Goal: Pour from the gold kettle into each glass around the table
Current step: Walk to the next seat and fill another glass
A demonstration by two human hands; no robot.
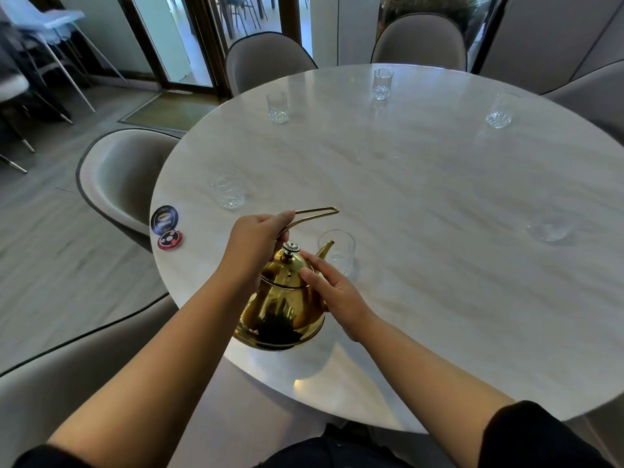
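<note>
Glasses ring the round counter, upright and well apart: a near-left glass, a far-left glass, a far glass, a far-right glass and a right glass. The nearest glass stands just beyond the gold kettle, and the kettle's spout shows in front of it near the rim. At the counter's left edge lie two round discs, a dark disc marked 10 and a red disc just beside it.

Your left hand grips the kettle's thin wire handle, fingers curled round it above the lid. Your right hand rests straight-fingered on that lid, fingertips close to the jewelled knob, holding nothing. The kettle leans toward the nearest glass at the near edge of the counter; you cannot tell whether its base touches the top.

The counter is pale, glossy and stone-veined. Grey padded chairs stand around it: a left chair, a far-left chair, a far chair, and part of a near chair by your left arm. Beyond are a grey wood-look floor, a mat before a dark-framed glass door, and blurred white-legged seats at the far left.
</note>
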